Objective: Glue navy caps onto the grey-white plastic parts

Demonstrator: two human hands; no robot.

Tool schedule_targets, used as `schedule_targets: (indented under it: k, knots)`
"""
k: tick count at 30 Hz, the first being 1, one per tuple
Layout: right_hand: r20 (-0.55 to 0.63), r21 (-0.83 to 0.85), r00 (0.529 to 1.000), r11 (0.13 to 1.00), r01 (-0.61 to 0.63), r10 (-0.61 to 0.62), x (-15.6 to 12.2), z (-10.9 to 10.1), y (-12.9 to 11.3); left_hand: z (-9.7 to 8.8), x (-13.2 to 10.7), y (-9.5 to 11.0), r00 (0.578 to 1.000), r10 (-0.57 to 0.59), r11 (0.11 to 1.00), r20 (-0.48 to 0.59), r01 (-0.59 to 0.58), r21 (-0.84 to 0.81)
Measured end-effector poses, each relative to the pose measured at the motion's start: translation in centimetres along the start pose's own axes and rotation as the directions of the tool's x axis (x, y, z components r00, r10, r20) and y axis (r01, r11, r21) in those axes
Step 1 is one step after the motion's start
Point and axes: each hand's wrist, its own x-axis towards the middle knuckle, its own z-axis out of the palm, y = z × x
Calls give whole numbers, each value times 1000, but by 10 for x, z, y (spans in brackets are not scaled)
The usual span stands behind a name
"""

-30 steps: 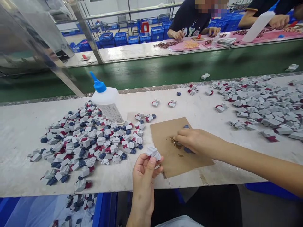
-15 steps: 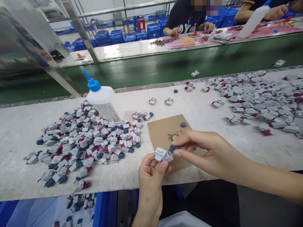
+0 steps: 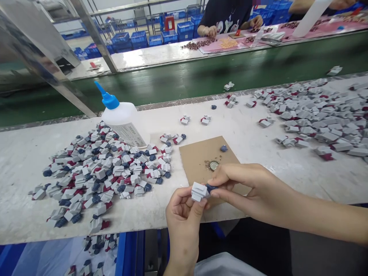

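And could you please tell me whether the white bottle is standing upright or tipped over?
Upright: the white bottle stands on the table, its blue nozzle on top, pointing up.

we are in a factory workshop, by the look of it a hand-assembly line. a long worktable (image 3: pixel 17 153) runs across the near side, with a heap of small gray, red and blue parts (image 3: pixel 125 168) at left and a second heap (image 3: pixel 319 119) at right. beyond it, a green strip like a conveyor belt (image 3: pixel 178 82) separates us from a far bench (image 3: pixel 161 53), where we see a co-worker (image 3: pixel 224 17) handling little pieces and another person's arm (image 3: pixel 299 5) at far right. farther back, blue crates (image 3: pixel 139 39) stand in rows, and a blue bin (image 3: pixel 123 253) of parts sits at near left.
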Motion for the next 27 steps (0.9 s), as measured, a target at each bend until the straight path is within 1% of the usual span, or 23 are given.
schedule_targets:
  k: [2, 5, 8, 10, 12, 13, 14, 15, 16, 17, 18, 19, 20, 21, 22, 23, 24, 25, 26, 27]
  knots:
    - [8, 42, 1000, 999, 5, -5, -2, 2, 2, -2, 0, -2, 1000, 25, 999, 19, -26, 41]
    - [-2, 88, 1000, 996, -6, 6, -3, 6, 6, -2, 0, -5, 999, 28, 997, -21, -27, 75]
    - [-51, 93, 999, 996, 7, -2, -3, 11, 9, -2, 1, -7, 999, 20, 997, -33, -17, 74]
    - [-49, 86, 999, 996, -19, 23, -4, 15, 12, -5, 2, -7, 1000, 10, 995, -17, -8, 96]
    - [31, 107, 995, 989, -100, 97, -3, 18, 15, -12, 3, -5, 1000, -12, 982, 13, 10, 188]
    - [102, 120, 987, 983, -138, 126, 0, 18, 17, -16, 5, -3, 1000, -4, 962, 19, -2, 271]
    - [176, 120, 976, 981, -152, 129, 5, 17, 21, -22, 7, -1, 999, 38, 923, 25, -44, 381]
    - [226, 94, 968, 987, -128, 104, 14, 14, 25, -28, 10, 1, 992, 120, 851, 50, -129, 510]
    - [232, 24, 970, 997, -76, 69, 26, 9, 30, -34, 14, 4, 967, 233, 726, 99, -241, 644]
    - [192, -86, 981, 996, -18, 34, 42, 0, 36, -40, 20, 6, 920, 353, 547, 169, -349, 761]
    - [111, -217, 994, 976, 21, 4, 60, -11, 43, -45, 26, 7, 854, 456, 337, 252, -428, 839]
    - [-10, -361, 1000, 932, 14, -19, 80, -25, 51, -50, 32, 7, 781, 526, 136, 338, -469, 873]
    - [-123, -452, 992, 891, -40, -18, 100, -41, 60, -54, 38, 6, 714, 569, -26, 408, -480, 877]
    - [-207, -499, 978, 862, -90, -17, 120, -57, 69, -56, 44, 3, 658, 603, -136, 450, -471, 871]
    - [-277, -529, 961, 837, -140, -14, 137, -73, 78, -58, 49, 0, 613, 635, -201, 470, -457, 866]
    - [-332, -544, 943, 819, -184, -8, 152, -88, 88, -59, 53, -5, 576, 665, -229, 476, -450, 863]
    - [-374, -554, 928, 803, -221, -3, 165, -101, 98, -59, 56, -10, 551, 693, -228, 465, -444, 866]
    - [-402, -561, 916, 790, -248, 2, 174, -112, 107, -59, 58, -14, 539, 720, -205, 437, -437, 876]
    - [-418, -566, 909, 781, -264, 5, 182, -119, 116, -60, 59, -18, 542, 740, -160, 397, -432, 888]
    - [-422, -569, 907, 777, -268, 3, 187, -125, 124, -61, 59, -21, 559, 751, -97, 352, -434, 896]
